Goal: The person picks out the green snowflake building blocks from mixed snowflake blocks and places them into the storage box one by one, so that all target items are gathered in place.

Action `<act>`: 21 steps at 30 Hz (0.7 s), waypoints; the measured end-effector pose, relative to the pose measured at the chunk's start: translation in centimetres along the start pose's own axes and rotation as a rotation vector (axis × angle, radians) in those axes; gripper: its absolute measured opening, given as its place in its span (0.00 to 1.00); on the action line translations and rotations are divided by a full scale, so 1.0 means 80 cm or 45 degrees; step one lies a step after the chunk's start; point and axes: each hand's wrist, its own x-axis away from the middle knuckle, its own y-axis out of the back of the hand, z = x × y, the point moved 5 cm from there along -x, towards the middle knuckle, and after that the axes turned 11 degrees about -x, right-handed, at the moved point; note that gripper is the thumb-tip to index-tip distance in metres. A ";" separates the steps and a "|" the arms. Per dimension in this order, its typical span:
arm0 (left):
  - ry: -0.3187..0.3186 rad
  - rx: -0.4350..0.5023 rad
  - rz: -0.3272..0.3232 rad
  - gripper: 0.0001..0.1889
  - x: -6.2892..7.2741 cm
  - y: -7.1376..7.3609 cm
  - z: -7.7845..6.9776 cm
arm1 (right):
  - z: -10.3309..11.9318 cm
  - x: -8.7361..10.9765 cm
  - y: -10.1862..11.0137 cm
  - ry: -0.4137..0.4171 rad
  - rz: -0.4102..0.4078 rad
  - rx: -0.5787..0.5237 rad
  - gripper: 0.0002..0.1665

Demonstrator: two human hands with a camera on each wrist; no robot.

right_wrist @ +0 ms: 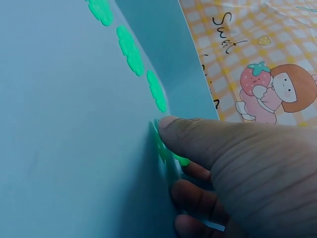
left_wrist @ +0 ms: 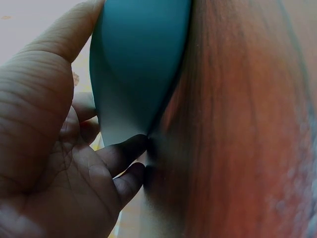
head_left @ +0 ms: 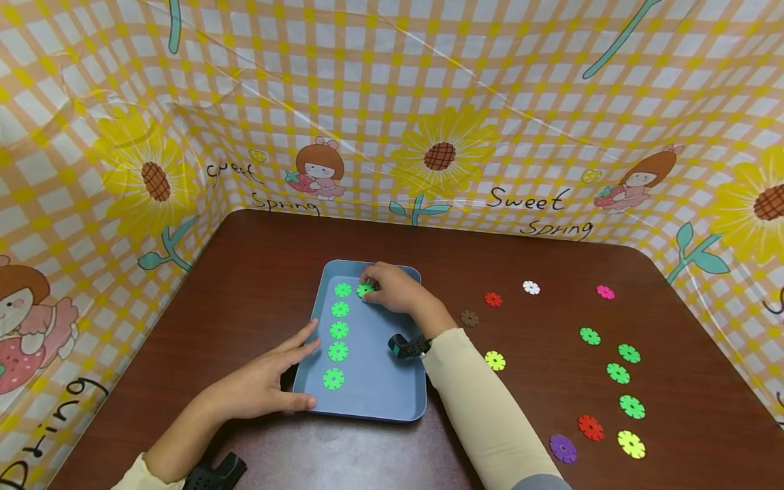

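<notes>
Over the far end of the blue tray (head_left: 380,381), my right hand (head_left: 397,289) pinches a green notched disc (head_left: 364,290) between thumb and fingers. In the right wrist view the thumb lies against that green disc (right_wrist: 159,144), close to the tray floor. Down the tray's left side runs a column of several flat green discs (head_left: 339,330). My left hand (head_left: 263,381) is at the tray's left edge, fingers spread, with the thumb at the near left corner. From the left wrist, the thumb lies along the tray wall (left_wrist: 133,59) and other fingertips reach its lower edge.
Right of the tray, several loose discs lie on the dark wooden table (head_left: 539,408): green (head_left: 618,373), red (head_left: 493,299), white (head_left: 531,287), pink (head_left: 605,292), brown (head_left: 469,318), yellow (head_left: 495,361) and purple (head_left: 563,448). A checked cloth (head_left: 367,68) walls the back and sides.
</notes>
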 end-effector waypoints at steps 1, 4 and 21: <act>0.000 0.002 0.001 0.50 0.000 0.000 0.000 | 0.000 0.000 0.000 0.001 -0.001 0.006 0.14; -0.002 -0.004 0.002 0.50 0.000 0.000 0.000 | 0.000 0.000 -0.001 0.000 0.001 0.027 0.14; 0.008 -0.005 0.003 0.50 0.000 0.001 0.000 | -0.002 -0.001 -0.001 -0.030 -0.008 -0.016 0.14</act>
